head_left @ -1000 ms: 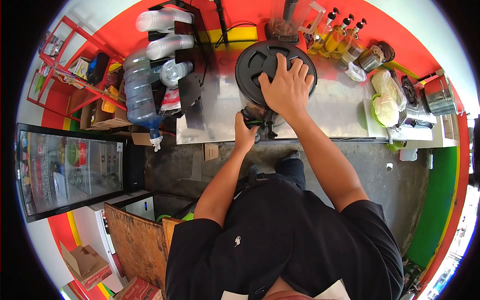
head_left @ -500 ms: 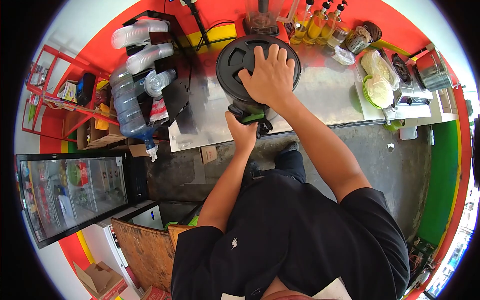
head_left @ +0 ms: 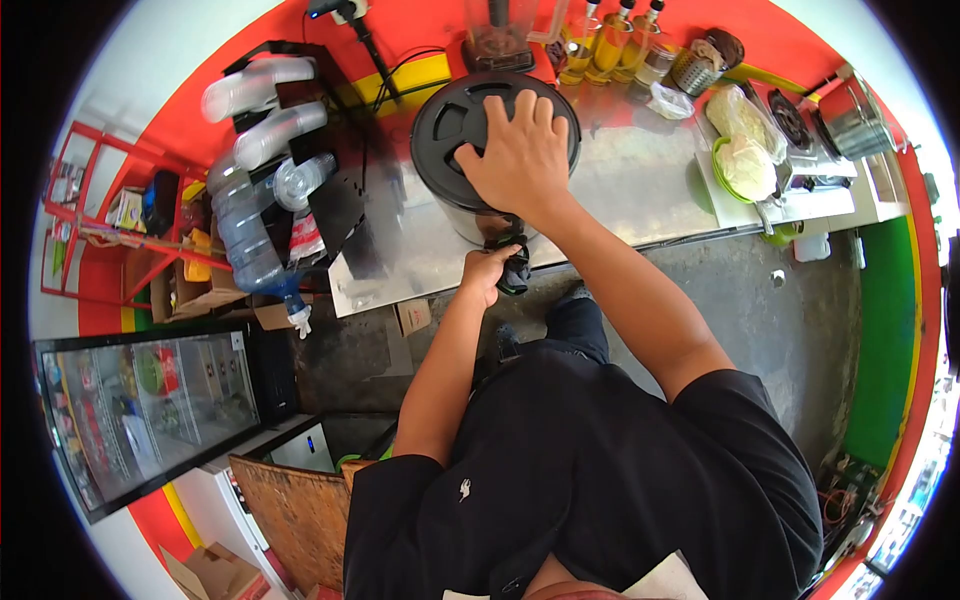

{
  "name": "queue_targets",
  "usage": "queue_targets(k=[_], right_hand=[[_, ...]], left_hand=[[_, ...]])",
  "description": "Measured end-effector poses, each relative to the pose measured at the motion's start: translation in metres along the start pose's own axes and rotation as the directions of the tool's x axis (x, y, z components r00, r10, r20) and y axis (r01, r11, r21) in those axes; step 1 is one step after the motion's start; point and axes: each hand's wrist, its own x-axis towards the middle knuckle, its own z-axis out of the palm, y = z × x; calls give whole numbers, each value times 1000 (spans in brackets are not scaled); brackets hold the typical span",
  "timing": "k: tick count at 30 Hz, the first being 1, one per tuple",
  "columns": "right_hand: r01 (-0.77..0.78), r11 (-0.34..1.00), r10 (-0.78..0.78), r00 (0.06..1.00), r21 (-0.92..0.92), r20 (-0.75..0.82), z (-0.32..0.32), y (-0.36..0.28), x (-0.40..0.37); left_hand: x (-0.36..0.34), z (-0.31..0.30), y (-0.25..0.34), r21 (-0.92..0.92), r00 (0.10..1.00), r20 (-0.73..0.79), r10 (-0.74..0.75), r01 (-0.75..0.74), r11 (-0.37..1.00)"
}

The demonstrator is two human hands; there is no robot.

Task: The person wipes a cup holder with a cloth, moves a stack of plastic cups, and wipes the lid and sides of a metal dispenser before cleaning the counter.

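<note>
A big steel container [head_left: 462, 217] with a round black lid [head_left: 445, 165] stands near the front of the steel counter. My right hand [head_left: 525, 160] lies flat on the lid, fingers spread, holding nothing. Low at the container's front, my left hand [head_left: 487, 272] is closed on a crumpled black cloth-like thing [head_left: 514, 270]. Its exact kind is hard to make out, and part of it is hidden by my fingers. It hangs close against the container, near the counter's front edge.
Behind the container stand a blender base [head_left: 500, 52] and pump bottles [head_left: 605, 50]. Stacked plastic cups [head_left: 280, 135] and a large water bottle [head_left: 245, 235] are on the left. A green bowl [head_left: 735, 175], a stove [head_left: 800, 165] and a steel pot [head_left: 855, 125] stand at the right.
My left hand has shifted down slightly, and the dark thing in it has drawn together, showing less green and more of the container's side. My right hand stays flat on the lid.
</note>
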Motion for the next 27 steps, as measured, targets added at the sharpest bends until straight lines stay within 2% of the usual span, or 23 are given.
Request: queue_targets(k=[5, 7, 10, 11, 13, 14, 15, 17, 18, 19, 22, 23, 25, 27], right_hand=[[6, 1000, -6, 999, 19, -33, 5, 6, 1], [9, 999, -7, 1000, 42, -30, 5, 7, 2], [9, 999, -8, 999, 36, -40, 4, 9, 2], [13, 999, -11, 999, 40, -42, 3, 9, 2], [-26, 999, 25, 999, 32, 48, -4, 7, 2], [-19, 999, 18, 999, 34, 44, -5, 7, 1], [-18, 999, 17, 1000, 32, 20, -4, 9, -1], [-2, 1000, 2, 1000, 31, -9, -3, 13, -2], [0, 999, 2, 999, 39, -44, -3, 18, -3], [2, 999, 2, 997, 47, -77, -5, 21, -4], [-20, 1000, 22, 995, 22, -94, -9, 36, -5], [-42, 999, 42, 994, 3, -97, -10, 43, -5], [-55, 998, 55, 996, -4, -72, -15, 55, -6], [-90, 996, 89, 994, -14, -57, -20, 67, -5]], left_hand=[[6, -7, -3, -2, 991, 122, -51, 52, 999], [7, -12, -7, -103, 958, 287, -27, 59, 993], [3, -14, -14, -171, 953, 301, -7, 62, 983], [3, -14, -14, -172, 955, 298, -2, 56, 983], [3, -14, -13, -70, 977, 213, 26, -12, 997], [3, -12, -14, -34, 990, 127, 63, -60, 998], [5, -17, -15, -39, 989, 127, 71, -67, 997], [9, -28, -11, 282, 978, 15, 207, -203, 938], [-8, -23, 4, 281, 977, -37, 212, -193, 940], [-14, -25, 10, 273, 974, -41, 221, -202, 941], [-28, -25, 29, 11, 951, -50, 306, -306, 952], [-32, -22, 36, 4, 948, -54, 313, -313, 950], [-32, -22, 49, -174, 934, -54, 352, -356, 918], [-27, -28, 57, -202, 910, -30, 413, -410, 889]])
